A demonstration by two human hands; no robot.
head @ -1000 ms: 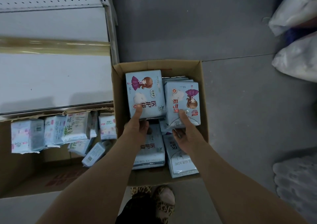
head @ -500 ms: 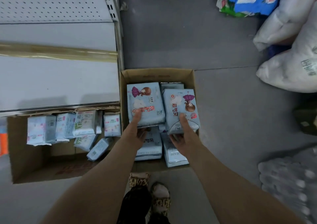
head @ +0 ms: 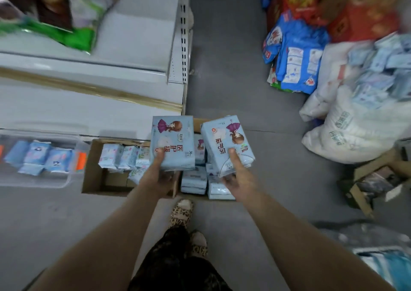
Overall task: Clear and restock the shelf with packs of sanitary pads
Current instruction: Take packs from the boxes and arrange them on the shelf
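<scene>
Left hand [head: 159, 176] pinches the left pack [head: 173, 139], right hand [head: 240, 178] the right pack [head: 224, 139], thumbs on top, both above the box [head: 197, 123], probably bound for the shelf [head: 89, 117].

Left hand [head: 159, 177] and right hand [head: 240, 181]: both bare. Left forearm [head: 111, 235] and right forearm [head: 300, 235] uncovered from wrist to the frame edge. Below the left hand, one slipper [head: 181, 212]: leopard print, tan with dark spots, pale fluffy patch at the toe. Second slipper [head: 199, 241], same print, lower and a little toward the right hand's side. Trousers [head: 169, 264] beneath, between the forearms: dark, mottled print, too blurred to read the pattern.
</scene>
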